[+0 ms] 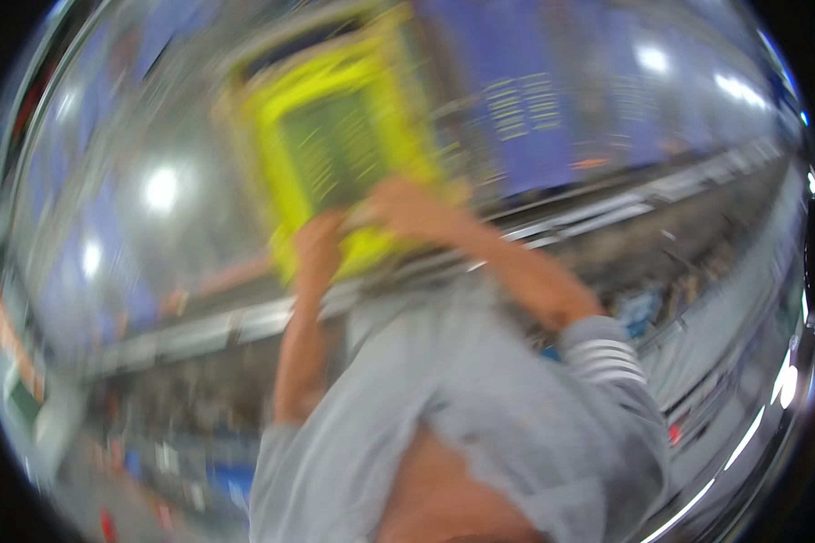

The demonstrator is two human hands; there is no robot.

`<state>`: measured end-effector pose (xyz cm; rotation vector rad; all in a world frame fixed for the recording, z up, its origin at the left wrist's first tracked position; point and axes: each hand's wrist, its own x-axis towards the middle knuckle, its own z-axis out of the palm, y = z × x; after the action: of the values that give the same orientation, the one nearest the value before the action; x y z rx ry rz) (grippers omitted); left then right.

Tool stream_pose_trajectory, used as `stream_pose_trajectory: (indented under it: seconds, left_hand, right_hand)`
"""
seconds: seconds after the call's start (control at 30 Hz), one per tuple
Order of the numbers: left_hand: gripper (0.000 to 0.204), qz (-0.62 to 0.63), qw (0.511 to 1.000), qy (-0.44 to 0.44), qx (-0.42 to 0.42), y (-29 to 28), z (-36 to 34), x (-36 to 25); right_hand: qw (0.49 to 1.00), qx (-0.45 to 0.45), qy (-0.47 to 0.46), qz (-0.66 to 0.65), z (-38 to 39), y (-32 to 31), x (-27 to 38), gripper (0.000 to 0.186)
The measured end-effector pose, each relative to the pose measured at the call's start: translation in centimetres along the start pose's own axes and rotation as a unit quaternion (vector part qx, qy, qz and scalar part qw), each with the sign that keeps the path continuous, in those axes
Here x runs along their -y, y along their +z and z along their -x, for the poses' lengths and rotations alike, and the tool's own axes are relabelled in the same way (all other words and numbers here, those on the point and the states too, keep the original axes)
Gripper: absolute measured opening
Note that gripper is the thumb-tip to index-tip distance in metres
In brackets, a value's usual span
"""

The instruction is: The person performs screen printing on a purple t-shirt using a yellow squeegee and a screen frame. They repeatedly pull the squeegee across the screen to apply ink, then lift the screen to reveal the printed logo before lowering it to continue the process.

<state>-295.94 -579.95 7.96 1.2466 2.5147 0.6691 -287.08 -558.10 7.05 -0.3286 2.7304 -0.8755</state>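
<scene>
Motion blurs the whole picture. A bright yellow rectangular frame [272,154] with a dark green panel [335,145] inside it lies in front of me on a metal work surface. My left hand [319,246] is over the near edge of this frame, its fingers looking curled closed. Just right of it, my right hand [409,210] is also closed, over the frame's near right part. A small pale thing [360,215] shows between the two hands, too smeared to name. Whether either hand touches the yellow frame I cannot tell.
Blue-purple panels [516,90] lie to the right on the same surface. A metal rail [589,217] runs along its near edge, between my body and the work. At the far left, another person's arm [14,335] shows. Blurred blue things [231,480] are low on the left.
</scene>
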Motion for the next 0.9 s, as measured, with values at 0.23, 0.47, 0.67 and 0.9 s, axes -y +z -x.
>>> stream_pose_trajectory:
  seconds: [0.23,0.47,0.67,0.9]
  left_hand:
    - [0.028,-0.136,0.987,-0.076,0.035,-3.2,1.9,-2.1]
    - [0.034,-0.106,0.990,-0.081,0.040,-3.2,1.4,-4.7]
    - [0.032,-0.049,0.997,-0.057,0.015,-2.0,2.4,-0.6]
    - [0.012,0.073,0.994,-0.067,-0.035,-8.6,7.8,2.8]
  right_hand:
    - [0.842,-0.370,0.383,-0.093,-1.5,-4.8,-4.1,0.049]
    - [0.806,-0.352,0.401,-0.257,-0.4,-2.1,-9.8,0.029]
    - [0.835,-0.430,0.310,-0.147,-0.3,-6.5,-4.4,0.028]
    - [0.842,-0.446,0.295,-0.071,-4.5,-10.4,1.9,0.032]
